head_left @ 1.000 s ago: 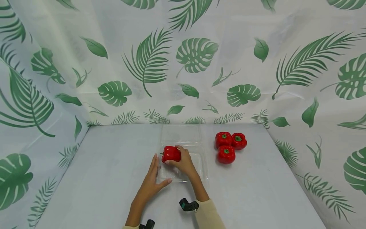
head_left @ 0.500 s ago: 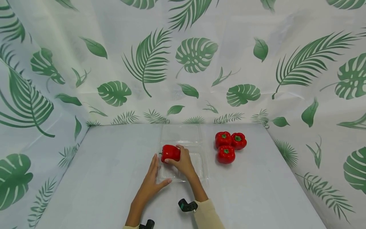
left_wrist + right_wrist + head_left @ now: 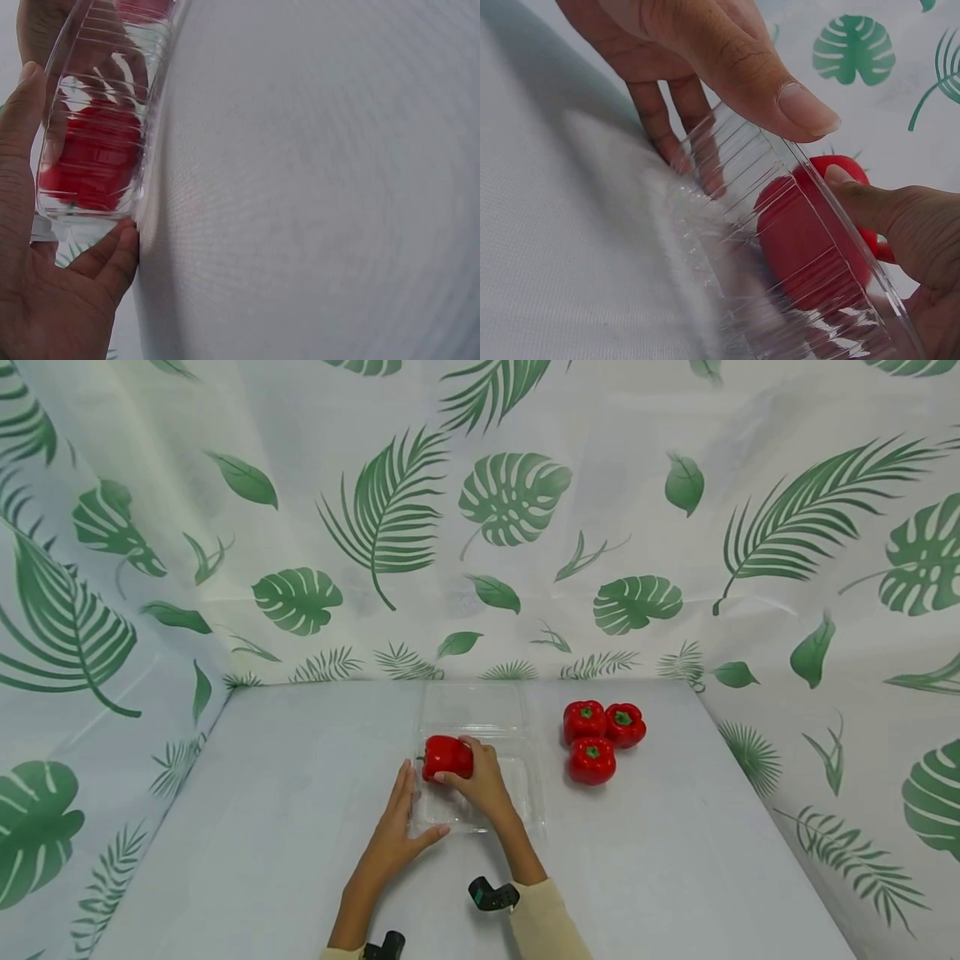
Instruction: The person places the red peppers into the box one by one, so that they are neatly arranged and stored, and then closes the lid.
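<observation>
Staged filming booth, apparently: leaf-print sheeting [image 3: 555,603] on three sides, plain white tabletop [image 3: 675,860], black wrist-worn cameras [image 3: 492,895].

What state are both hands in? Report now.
Left hand: open, touching the clear container.
Right hand: holding a red bell pepper.

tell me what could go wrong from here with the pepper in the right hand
The red pepper is tipped sideways, so it might roll once the right hand lets go. Its stem points toward the left wall of the clear container and could catch there. The container looks thin and might slide if pushed, despite the left hand at its side.
</observation>
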### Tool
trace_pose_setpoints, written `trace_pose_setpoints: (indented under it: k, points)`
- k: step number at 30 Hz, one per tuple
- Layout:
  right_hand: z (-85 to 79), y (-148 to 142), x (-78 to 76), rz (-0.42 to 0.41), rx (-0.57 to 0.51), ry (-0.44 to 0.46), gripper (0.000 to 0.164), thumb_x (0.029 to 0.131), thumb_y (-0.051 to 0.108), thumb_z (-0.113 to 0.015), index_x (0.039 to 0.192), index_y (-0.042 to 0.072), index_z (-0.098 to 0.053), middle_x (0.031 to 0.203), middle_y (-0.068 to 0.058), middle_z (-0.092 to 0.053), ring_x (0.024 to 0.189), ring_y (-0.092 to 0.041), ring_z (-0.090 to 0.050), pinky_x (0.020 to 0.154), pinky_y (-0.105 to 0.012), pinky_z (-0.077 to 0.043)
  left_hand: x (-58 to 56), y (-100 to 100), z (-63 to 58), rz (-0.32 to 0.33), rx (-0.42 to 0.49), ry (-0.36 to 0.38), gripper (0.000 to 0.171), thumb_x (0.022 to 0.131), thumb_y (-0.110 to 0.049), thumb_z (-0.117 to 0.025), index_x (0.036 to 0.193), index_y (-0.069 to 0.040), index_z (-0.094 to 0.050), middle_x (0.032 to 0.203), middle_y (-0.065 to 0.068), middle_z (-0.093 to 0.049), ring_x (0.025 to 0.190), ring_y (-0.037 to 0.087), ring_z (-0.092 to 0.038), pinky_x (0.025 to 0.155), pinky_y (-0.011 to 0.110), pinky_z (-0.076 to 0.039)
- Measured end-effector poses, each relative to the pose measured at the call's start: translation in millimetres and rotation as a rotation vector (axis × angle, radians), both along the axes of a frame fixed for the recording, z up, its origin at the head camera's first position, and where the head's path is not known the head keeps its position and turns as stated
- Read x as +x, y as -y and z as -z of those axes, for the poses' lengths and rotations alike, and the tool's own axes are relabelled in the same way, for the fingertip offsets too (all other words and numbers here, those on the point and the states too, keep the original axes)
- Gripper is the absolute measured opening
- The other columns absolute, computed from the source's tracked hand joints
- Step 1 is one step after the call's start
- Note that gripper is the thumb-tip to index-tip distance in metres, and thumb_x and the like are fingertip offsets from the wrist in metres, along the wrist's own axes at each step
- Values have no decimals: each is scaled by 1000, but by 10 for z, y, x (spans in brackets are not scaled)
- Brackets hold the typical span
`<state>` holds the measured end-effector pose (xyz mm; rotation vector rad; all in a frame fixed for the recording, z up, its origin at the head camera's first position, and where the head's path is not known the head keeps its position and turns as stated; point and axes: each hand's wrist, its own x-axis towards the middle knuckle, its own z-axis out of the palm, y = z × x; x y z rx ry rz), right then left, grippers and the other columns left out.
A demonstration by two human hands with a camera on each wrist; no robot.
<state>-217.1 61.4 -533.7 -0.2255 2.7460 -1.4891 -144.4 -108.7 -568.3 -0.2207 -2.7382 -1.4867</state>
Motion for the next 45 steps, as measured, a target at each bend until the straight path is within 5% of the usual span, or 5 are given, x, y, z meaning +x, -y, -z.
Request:
trace_pose_setpoints:
  k: [45]
  points:
    - [-17,-79,42,26,2,-45,81,77,28,-84,142,3,-44,128,-26,-51,116,-38,-55,97,-54,-52,23,-26,-36,-12,5,5,108,79,-41,-79,159,-20,-10,166,-6,-5,150,29,-19,112,52,-31]
